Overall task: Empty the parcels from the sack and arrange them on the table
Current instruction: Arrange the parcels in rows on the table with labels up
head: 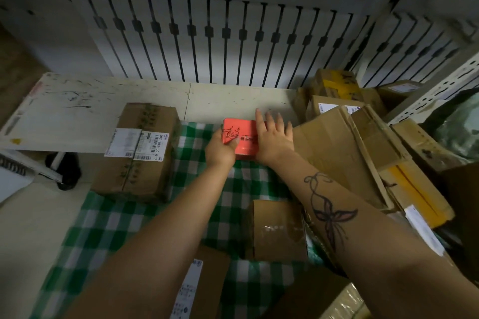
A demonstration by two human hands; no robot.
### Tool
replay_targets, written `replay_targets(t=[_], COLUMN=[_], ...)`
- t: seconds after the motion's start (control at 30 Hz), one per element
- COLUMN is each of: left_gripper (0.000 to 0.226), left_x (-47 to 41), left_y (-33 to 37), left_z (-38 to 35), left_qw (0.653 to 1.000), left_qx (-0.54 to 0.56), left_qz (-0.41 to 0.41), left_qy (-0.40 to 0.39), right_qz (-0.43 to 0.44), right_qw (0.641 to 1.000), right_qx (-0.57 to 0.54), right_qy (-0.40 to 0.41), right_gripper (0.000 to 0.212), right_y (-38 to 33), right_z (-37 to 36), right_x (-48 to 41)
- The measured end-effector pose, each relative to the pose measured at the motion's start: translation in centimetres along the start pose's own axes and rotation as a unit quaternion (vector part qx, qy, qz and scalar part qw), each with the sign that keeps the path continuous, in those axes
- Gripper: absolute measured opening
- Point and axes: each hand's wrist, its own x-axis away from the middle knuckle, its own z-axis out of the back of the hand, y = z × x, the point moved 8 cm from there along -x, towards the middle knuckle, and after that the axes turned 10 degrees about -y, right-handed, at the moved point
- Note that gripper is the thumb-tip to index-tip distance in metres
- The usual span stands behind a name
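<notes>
A red box [242, 137] with a black line drawing on its top is held between two bare hands at the far edge of a green-and-white checked cloth [108, 228], where the cloth meets the white tabletop [77, 111]. Its near left corner is gripped by the left hand [220, 147], thumb curled over the top. The right hand [273, 137] is laid flat on the box's right side, fingers straight and spread. A large labelled carton [140, 163] is seen at the cloth's left edge. A small taped carton [280, 230] sits nearer the viewer. Stacked cartons [350, 142] are crowded along the right edge. A tattoo is visible on the right forearm.
</notes>
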Motion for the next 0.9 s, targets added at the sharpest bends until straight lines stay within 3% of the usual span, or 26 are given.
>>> replay_targets(t=[0.17,0.23,0.33,0.4,0.5,0.57,0.63,0.7,0.77,0.83,0.9], left_gripper=[0.042,0.051,0.065,0.06,0.045,0.041,0.038,0.041,0.063,0.072,0.057], left_x=[2.5,3.3,4.3,5.5,6.7,7.1,7.2,7.0,6.6,5.9,5.3], left_y=[0.0,-0.7,-2.1,-2.4,-3.0,-3.1,-3.2,-3.6,-4.4,-5.8,-6.3], left_z=[2.4,3.5,3.5,3.0,3.1,3.1,3.1,3.3,3.8,4.1,4.1], left_qw=[0.998,0.997,0.972,0.945,0.926,0.914,0.905,0.9,0.886,0.878,0.878], left_qx=[0.0,0.042,0.205,0.274,0.31,0.351,0.378,0.4,0.431,0.444,0.445], left_qz=[-0.024,0.01,0.111,0.166,0.197,0.187,0.178,0.167,0.169,0.178,0.175], left_qy=[0.064,0.068,-0.005,-0.069,-0.089,-0.083,-0.076,-0.051,-0.007,0.028,0.032], right_qz=[0.048,0.085,0.131,0.155,0.143,0.102,0.069,0.039,-0.009,-0.022,-0.009], right_qw=[0.997,0.992,0.987,0.983,0.987,0.99,0.966,0.886,0.808,0.81,0.831], right_qx=[-0.001,-0.016,0.0,0.016,-0.011,-0.088,-0.25,-0.461,-0.576,-0.555,-0.514], right_qy=[0.064,0.089,0.097,0.093,0.072,0.033,-0.005,-0.04,-0.122,-0.188,-0.214], right_gripper=[0.08,0.071,0.071,0.072,0.076,0.08,0.075,0.058,0.034,0.021,0.011], right_y=[-1.3,-2.0,-2.9,-3.3,-3.2,-2.9,-3.0,-3.6,-5.1,-6.5,-7.4], right_z=[1.0,1.3,0.8,0.4,0.5,0.6,0.8,0.7,-0.2,-0.7,-1.0], right_x=[1.3,2.2,3.3,3.9,4.5,4.5,4.3,4.3,4.8,5.4,5.5])
